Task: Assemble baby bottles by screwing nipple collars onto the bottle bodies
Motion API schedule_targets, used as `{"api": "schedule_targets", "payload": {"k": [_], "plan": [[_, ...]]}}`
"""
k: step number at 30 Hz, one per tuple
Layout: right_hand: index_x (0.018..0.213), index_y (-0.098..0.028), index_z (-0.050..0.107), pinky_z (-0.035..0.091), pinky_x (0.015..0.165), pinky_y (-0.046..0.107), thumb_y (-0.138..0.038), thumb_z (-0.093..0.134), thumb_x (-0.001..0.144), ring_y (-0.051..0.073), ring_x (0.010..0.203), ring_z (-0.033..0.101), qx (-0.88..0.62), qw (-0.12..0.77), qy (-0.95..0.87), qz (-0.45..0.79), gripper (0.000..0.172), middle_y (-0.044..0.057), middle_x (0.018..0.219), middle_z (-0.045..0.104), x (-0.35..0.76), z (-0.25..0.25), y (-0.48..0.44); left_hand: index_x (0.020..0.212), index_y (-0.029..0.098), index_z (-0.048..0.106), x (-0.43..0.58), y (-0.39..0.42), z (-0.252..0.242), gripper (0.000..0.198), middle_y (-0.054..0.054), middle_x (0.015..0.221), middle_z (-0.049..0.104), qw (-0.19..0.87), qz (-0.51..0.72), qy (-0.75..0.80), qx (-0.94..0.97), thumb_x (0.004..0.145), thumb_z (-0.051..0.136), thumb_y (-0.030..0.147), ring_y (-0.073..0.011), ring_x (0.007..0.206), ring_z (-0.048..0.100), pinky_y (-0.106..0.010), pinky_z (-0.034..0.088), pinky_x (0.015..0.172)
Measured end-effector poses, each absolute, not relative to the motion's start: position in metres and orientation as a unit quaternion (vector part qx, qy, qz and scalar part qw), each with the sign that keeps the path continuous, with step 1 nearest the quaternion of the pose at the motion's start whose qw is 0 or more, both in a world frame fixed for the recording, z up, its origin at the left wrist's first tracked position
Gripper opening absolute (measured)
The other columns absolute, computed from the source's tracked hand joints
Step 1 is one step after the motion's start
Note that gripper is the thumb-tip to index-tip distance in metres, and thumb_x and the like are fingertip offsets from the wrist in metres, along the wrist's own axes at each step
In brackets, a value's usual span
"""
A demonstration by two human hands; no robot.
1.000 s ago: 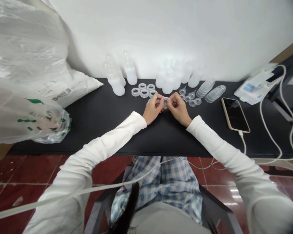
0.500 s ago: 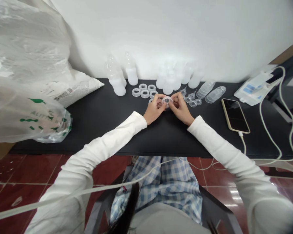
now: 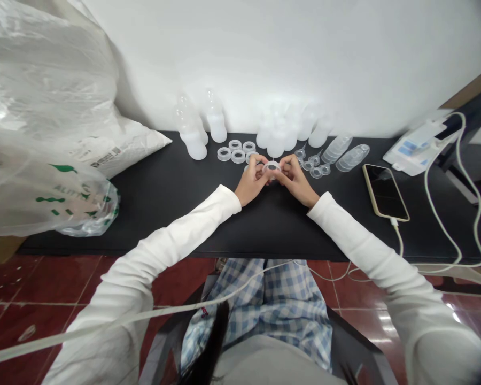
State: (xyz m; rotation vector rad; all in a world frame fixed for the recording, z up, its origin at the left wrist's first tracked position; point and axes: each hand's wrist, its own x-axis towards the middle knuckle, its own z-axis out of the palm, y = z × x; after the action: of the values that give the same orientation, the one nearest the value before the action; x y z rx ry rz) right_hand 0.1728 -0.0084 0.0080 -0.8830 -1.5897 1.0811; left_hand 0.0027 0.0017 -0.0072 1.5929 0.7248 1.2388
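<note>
My left hand (image 3: 251,182) and my right hand (image 3: 293,177) meet above the black table (image 3: 164,192), both pinching one small clear plastic ring (image 3: 271,168) between their fingertips. Just beyond the hands lie several loose clear rings (image 3: 237,152) and several small clear teats (image 3: 315,162). Behind them, against the white wall, stand translucent baby bottles (image 3: 192,131) on the left and a cluster of more bottles (image 3: 282,133) in the middle.
Stacked clear caps (image 3: 347,151) lie right of the teats. A phone (image 3: 385,191) on a white cable rests at the right, near a white device (image 3: 417,144). Big plastic bags (image 3: 44,139) fill the left end. Red tiled floor lies below.
The hands have stayed together on the ring, turning it a little between the fingers. The view has shifted slightly.
</note>
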Motion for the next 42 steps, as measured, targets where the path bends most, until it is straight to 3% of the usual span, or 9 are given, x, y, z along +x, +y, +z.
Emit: {"api": "schedule_targets", "payload": {"k": [5,11,16,20,23,27,34,38,42], "plan": [[0.103,-0.026,0.058,0.038,0.049,0.026,-0.073,0.062,0.085,0.009,0.054,0.043,-0.365,0.486,-0.624,0.49,0.05,-0.005,0.069,0.051,0.177,0.019,-0.008,0.102,0.024,0.046,-0.001,0.003,-0.004,0.035,-0.003,0.105,0.064,0.466,0.51,0.269,0.671,0.09,0.069,0.048,-0.0115,0.08,0.068,-0.028,0.056,0.074],[0.098,-0.025,0.065,0.038,0.05,0.026,-0.063,0.076,0.079,0.01,0.059,0.046,-0.378,0.49,-0.645,0.449,0.044,-0.004,0.07,0.053,0.175,0.023,-0.01,0.107,0.023,0.048,-0.006,0.008,-0.002,0.027,-0.003,0.114,0.057,0.446,0.507,0.265,0.688,0.086,0.064,0.017,-0.0128,0.092,0.07,-0.028,0.056,0.08],[0.085,-0.025,0.051,0.032,0.046,0.026,-0.073,0.075,0.073,0.008,0.05,0.039,-0.407,0.55,-0.602,0.411,0.055,-0.007,0.062,0.049,0.176,0.019,-0.004,0.121,0.026,0.046,-0.01,0.061,0.0,0.043,-0.009,0.128,0.056,0.36,0.528,0.375,0.672,0.083,0.057,0.008,-0.0205,0.114,0.064,-0.039,0.055,0.096],[0.086,-0.027,0.045,0.029,0.044,0.026,-0.08,0.067,0.074,0.009,0.047,0.036,-0.439,0.558,-0.59,0.384,0.059,-0.009,0.056,0.042,0.179,0.016,-0.001,0.136,0.023,0.038,-0.005,0.123,0.002,0.071,-0.016,0.147,0.044,0.312,0.48,0.436,0.694,0.074,0.07,0.006,-0.0307,0.142,0.044,-0.052,0.039,0.116],[0.088,-0.027,0.044,0.037,0.048,0.027,-0.078,0.067,0.076,0.01,0.052,0.042,-0.435,0.569,-0.599,0.359,0.057,-0.007,0.064,0.045,0.182,0.015,0.0,0.133,0.018,0.039,0.001,0.156,-0.003,0.078,-0.018,0.134,0.055,0.326,0.453,0.471,0.683,0.068,0.079,0.006,-0.0327,0.135,0.052,-0.056,0.037,0.116],[0.095,-0.028,0.046,0.049,0.057,0.029,-0.076,0.065,0.081,0.011,0.06,0.05,-0.433,0.57,-0.614,0.332,0.053,-0.004,0.077,0.05,0.186,0.015,0.0,0.114,0.019,0.049,0.004,0.17,-0.008,0.057,-0.01,0.105,0.065,0.328,0.489,0.444,0.675,0.069,0.084,0.013,-0.0298,0.11,0.065,-0.058,0.046,0.107],[0.126,-0.03,0.054,0.06,0.084,0.04,-0.063,0.053,0.095,0.021,0.093,0.067,-0.436,0.561,-0.666,0.229,0.045,0.007,0.103,0.061,0.194,0.012,0.003,0.132,0.026,0.049,-0.03,0.101,0.016,0.057,-0.012,0.131,0.052,0.143,0.559,0.382,0.722,0.083,0.077,0.037,-0.0302,0.13,0.051,-0.053,0.037,0.118],[0.132,-0.029,0.054,0.059,0.088,0.041,-0.058,0.054,0.097,0.026,0.113,0.063,-0.426,0.55,-0.696,0.178,0.045,0.011,0.122,0.06,0.195,0.009,0.004,0.134,0.024,0.054,-0.06,0.053,0.014,0.061,-0.013,0.129,0.047,0.073,0.472,0.361,0.801,0.079,0.077,0.035,-0.0335,0.129,0.051,-0.054,0.041,0.115],[0.128,-0.027,0.058,0.059,0.086,0.041,-0.051,0.059,0.096,0.026,0.113,0.064,-0.397,0.516,-0.738,0.174,0.04,0.01,0.123,0.064,0.195,0.01,0.004,0.136,0.026,0.054,-0.073,0.037,0.005,0.059,-0.011,0.125,0.05,0.047,0.399,0.304,0.864,0.079,0.071,0.026,-0.032,0.124,0.055,-0.055,0.046,0.108]]}}
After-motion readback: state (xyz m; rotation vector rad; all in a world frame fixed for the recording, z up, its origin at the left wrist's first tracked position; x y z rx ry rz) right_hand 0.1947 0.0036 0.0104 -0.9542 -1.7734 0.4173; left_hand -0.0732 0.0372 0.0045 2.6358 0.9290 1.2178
